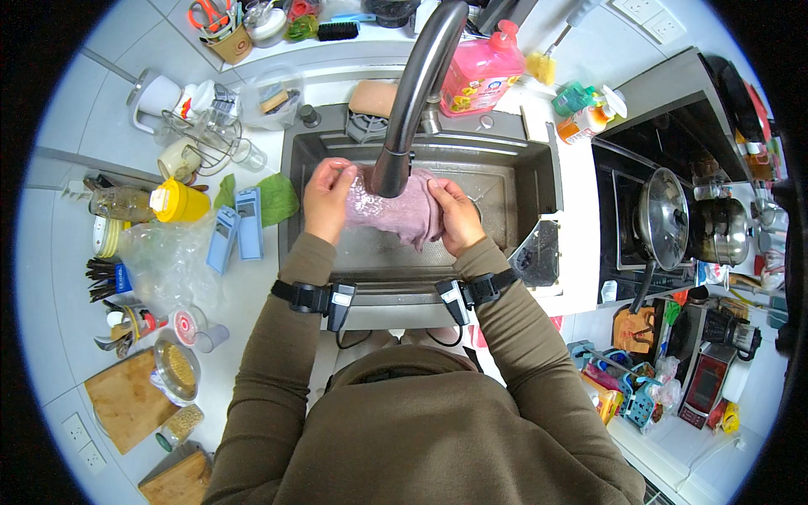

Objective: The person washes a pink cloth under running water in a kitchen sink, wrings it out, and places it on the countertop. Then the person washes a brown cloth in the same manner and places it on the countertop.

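Between both hands a wet, pinkish-purple cloth (404,218) is stretched under the spout of a dark metal faucet (398,145). Water glistens on the left part of the cloth. My left hand (328,199) pinches its left end between thumb and fingers. At the right, my right hand (457,214) grips the bunched edge, thumb on top. Below the cloth lies the grey sink (511,189), its basin floor wet. Part of the cloth's upper edge is hidden behind the faucet head.
A pink soap bottle (483,72) stands behind the sink. On the right rim sits a corner strainer (536,255); a lidded pan (663,218) rests on the stove. Left, blue plastic graters (249,221), a green cloth (278,199) and a yellow container (180,201) crowd the counter.
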`<action>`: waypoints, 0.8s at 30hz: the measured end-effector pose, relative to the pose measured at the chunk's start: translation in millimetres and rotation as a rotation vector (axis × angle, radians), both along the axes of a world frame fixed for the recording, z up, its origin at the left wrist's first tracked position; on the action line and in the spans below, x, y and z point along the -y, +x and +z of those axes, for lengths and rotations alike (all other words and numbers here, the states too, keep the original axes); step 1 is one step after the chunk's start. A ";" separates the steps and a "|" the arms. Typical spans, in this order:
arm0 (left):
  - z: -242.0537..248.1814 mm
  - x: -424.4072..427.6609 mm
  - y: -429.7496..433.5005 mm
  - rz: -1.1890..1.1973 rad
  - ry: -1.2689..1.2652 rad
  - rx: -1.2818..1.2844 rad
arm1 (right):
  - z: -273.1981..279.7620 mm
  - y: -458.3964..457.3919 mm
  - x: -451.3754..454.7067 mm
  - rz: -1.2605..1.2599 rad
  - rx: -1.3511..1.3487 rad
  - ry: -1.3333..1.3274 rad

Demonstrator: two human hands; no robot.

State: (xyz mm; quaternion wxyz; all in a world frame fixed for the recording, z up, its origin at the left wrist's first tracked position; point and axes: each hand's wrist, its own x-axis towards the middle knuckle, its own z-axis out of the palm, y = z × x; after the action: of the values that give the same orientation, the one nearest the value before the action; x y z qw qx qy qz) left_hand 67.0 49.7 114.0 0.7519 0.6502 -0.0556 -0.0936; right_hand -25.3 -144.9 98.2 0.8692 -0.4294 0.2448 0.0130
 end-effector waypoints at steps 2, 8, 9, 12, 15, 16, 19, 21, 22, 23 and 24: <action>-0.9 -7.3 6.5 0.089 -0.027 -0.055 | 2.4 -2.9 4.6 -0.040 -0.044 0.019; -22.4 -23.6 12.9 0.048 0.052 -0.138 | 19.1 -7.2 9.4 0.000 0.043 0.202; -26.2 -23.9 12.4 0.040 0.077 -0.131 | 22.1 -5.9 8.2 -0.005 0.072 0.214; -33.2 -17.9 6.8 0.022 0.204 -0.045 | 30.4 0.2 4.1 -0.003 0.112 0.267; -33.1 -2.0 -10.1 -0.088 0.337 0.128 | 33.7 7.4 -3.8 0.070 0.173 0.406; -31.5 4.7 -15.5 -0.146 0.366 0.191 | 33.2 9.7 -7.2 0.104 0.201 0.466; -23.0 20.3 -24.9 -0.467 0.125 -0.480 | 26.6 15.1 -17.0 0.065 0.109 0.464; -15.9 21.7 -29.3 -0.443 0.090 -0.594 | 20.1 16.1 -16.1 0.015 0.129 0.467; -12.7 20.6 -29.7 -0.436 0.056 -0.660 | 16.9 16.2 -12.9 -0.008 0.122 0.465; -10.1 18.7 -28.6 -0.421 0.081 -0.634 | 13.9 16.0 -9.2 -0.013 0.166 0.477; -8.0 15.9 -25.8 -0.421 0.068 -0.604 | 11.1 16.1 -6.3 -0.079 0.113 0.467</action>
State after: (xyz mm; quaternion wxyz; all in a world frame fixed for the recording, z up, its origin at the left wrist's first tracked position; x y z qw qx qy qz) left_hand 41.2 33.8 106.0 0.6768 0.5922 0.0394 -0.4355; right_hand -9.3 -138.6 109.3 0.9571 -0.2069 0.2027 0.0114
